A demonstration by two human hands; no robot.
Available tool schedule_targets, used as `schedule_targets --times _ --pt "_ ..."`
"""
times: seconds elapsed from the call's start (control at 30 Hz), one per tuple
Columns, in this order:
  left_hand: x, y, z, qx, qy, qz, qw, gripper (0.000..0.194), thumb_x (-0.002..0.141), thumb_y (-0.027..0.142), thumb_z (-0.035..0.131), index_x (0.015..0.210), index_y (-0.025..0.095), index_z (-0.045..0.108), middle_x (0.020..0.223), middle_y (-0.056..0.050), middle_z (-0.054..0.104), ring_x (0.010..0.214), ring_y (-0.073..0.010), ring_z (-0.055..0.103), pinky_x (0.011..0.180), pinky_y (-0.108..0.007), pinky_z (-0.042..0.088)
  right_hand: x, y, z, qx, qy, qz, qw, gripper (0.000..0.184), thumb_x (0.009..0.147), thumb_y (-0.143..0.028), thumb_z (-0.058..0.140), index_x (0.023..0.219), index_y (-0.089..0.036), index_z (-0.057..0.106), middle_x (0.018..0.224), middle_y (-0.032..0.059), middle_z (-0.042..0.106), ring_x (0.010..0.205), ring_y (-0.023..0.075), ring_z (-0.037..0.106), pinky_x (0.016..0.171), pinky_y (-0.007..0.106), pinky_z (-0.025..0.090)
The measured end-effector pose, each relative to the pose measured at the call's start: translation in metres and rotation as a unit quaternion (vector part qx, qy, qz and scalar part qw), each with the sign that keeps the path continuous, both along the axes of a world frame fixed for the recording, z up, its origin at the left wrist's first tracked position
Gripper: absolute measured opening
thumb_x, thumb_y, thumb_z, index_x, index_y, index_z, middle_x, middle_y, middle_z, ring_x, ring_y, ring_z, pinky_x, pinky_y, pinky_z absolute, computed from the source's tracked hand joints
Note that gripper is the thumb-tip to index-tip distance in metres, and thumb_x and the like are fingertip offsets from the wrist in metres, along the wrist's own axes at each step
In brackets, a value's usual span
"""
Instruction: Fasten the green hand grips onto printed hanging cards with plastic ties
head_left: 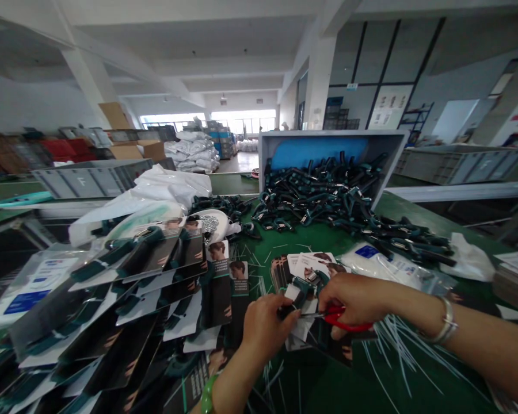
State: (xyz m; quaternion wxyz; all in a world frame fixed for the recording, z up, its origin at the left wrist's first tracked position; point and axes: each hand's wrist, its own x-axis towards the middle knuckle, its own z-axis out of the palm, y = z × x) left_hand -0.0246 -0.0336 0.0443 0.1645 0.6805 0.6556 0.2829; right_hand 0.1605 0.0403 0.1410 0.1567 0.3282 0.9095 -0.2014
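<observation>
My right hand [349, 302] grips red-handled scissors [343, 323], and their steel blades point left toward my left hand [265, 328]. My left hand pinches a carded dark teal and black plastic item [302, 293], whose lower part is partly hidden by my fingers. More printed cards [315, 267] lie under and behind my hands. To the left rises a heap of carded teal items [129, 305]. Thin white plastic strands [399, 356] lie scattered on the green table [311, 241] beside my right forearm.
A tilted grey crate [332, 144] spills a large pile of loose dark teal items [323, 198] onto the table. White plastic bags [164, 192] lie at the far left of it. Grey crates, cardboard boxes and white sacks stand further back in the workshop.
</observation>
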Motion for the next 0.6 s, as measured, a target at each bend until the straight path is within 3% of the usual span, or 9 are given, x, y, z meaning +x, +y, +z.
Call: schedule_targets --times 0.13,0.3,0.5,0.6 --pt "-0.005 0.002 -0.001 -0.003 -0.004 -0.027 1.0 0.026 0.074 0.043 0.058 0.092 0.026 0.065 0.088 0.0 0.068 0.086 -0.0185 0.06 0.073 -0.028 0.044 -0.001 0.007 -0.001 -0.041 -0.01 0.006 0.999 0.043 0.055 -0.043 0.072 0.093 -0.023 0.068 0.073 -0.0002 0.064 0.061 0.0137 0.053 0.051 0.021 0.035" --pt "-0.006 0.004 0.004 0.017 0.075 -0.068 0.995 0.024 0.078 0.039 0.055 0.095 0.025 0.064 0.088 -0.001 0.067 0.084 -0.0203 0.06 0.072 -0.031 0.046 0.003 0.014 -0.004 -0.061 0.018 0.018 0.998 0.045 0.054 -0.044 0.073 0.093 -0.021 0.068 0.074 -0.0007 0.063 0.063 0.0129 0.052 0.053 0.02 0.034" --pt "0.0 0.003 0.008 0.028 0.146 -0.107 0.983 0.023 0.082 0.036 0.049 0.098 0.023 0.06 0.089 -0.003 0.064 0.084 -0.021 0.059 0.07 -0.03 0.046 0.017 0.032 -0.017 -0.249 0.054 -0.005 0.967 0.052 0.051 -0.048 0.074 0.092 -0.016 0.069 0.073 -0.0008 0.062 0.061 0.0108 0.049 0.053 0.019 0.037" --pt "-0.001 0.006 0.01 0.008 0.136 -0.133 0.982 0.022 0.08 0.036 0.052 0.097 0.024 0.059 0.092 -0.002 0.063 0.083 -0.019 0.06 0.068 -0.027 0.046 0.021 0.04 -0.021 -0.282 0.05 -0.027 0.958 0.057 0.048 -0.048 0.076 0.095 -0.016 0.069 0.072 -0.0013 0.062 0.059 0.0095 0.048 0.052 0.018 0.037"
